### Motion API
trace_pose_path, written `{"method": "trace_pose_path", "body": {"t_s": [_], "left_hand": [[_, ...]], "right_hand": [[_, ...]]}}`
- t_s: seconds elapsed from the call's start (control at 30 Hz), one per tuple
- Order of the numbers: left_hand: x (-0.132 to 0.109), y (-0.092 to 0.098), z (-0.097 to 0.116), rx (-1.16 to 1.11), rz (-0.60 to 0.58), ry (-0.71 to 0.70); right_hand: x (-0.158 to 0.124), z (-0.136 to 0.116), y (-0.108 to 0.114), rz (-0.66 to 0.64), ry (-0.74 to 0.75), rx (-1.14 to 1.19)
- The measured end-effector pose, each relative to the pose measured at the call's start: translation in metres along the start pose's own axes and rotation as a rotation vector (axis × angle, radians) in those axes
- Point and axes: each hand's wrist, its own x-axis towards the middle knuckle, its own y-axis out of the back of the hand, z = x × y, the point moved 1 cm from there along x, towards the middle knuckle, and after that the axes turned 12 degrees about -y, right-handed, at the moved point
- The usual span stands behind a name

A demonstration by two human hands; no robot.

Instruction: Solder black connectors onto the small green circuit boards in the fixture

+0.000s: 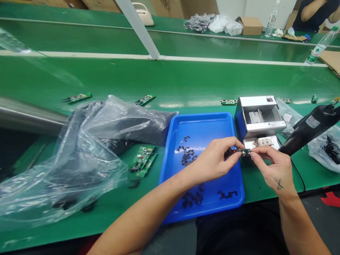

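My left hand and my right hand pinch the two ends of a small green circuit board, with a black plastic part on it, above the right edge of a blue tray. Both hands are closed on it. Several small black plastic parts lie loose in the tray. A small stack of green circuit boards lies on the green table left of the tray.
A grey and blue small machine stands right of the tray, with a black power screwdriver beside it. Clear plastic bags with dark parts lie left. More boards dot the green belt. Another person's arms show far right.
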Motion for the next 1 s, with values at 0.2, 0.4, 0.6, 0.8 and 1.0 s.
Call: {"method": "trace_pose_path", "body": {"t_s": [0.2,0.4,0.6,0.8,1.0], "left_hand": [[-0.001,-0.002,-0.004,0.042,0.003,-0.075],[0.001,-0.003,-0.015,0.042,-0.015,-0.163],[0.001,-0.007,-0.024,0.136,-0.074,-0.281],[-0.009,-0.011,-0.026,0.592,-0.166,-0.388],[-0.012,-0.015,-0.023,0.824,-0.245,-0.399]], "right_hand": [[0.001,-0.005,-0.005,0.084,0.153,-0.088],[0.003,0.008,-0.010,0.148,0.325,-0.195],[-0.002,0.025,-0.010,0.196,0.385,-0.320],[-0.014,0.028,-0.011,0.187,0.390,-0.341],[-0.016,0.024,0.029,0.596,0.319,-0.196]]}}
